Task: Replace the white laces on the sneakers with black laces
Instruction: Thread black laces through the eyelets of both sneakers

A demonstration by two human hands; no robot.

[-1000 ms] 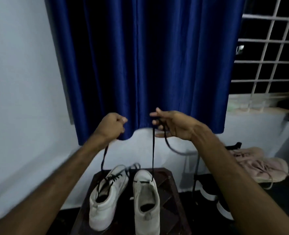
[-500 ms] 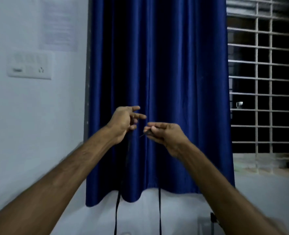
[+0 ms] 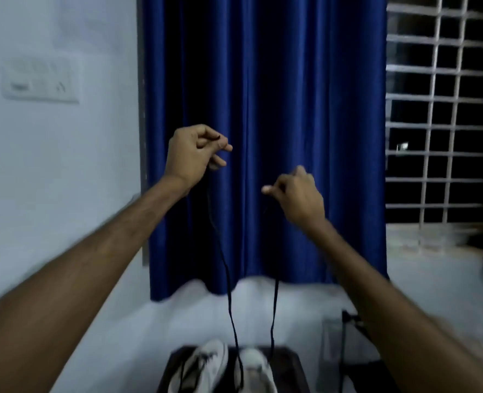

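Black lace (image 3: pixel 228 290) in left hand (image 3: pixel 190 154) & right hand (image 3: pixel 298 195), sneakers (image 3: pixel 204 365) half off-frame

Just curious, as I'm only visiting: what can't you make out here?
Head view only.
1. Sneakers: cut off by the bottom edge; eyelets unseen.
2. Lace tips: hidden inside the curled left hand and right hand.
3. Lace's upper stretch: lost against the dark curtain.
4. Switch plate: blurred, its details unreadable.
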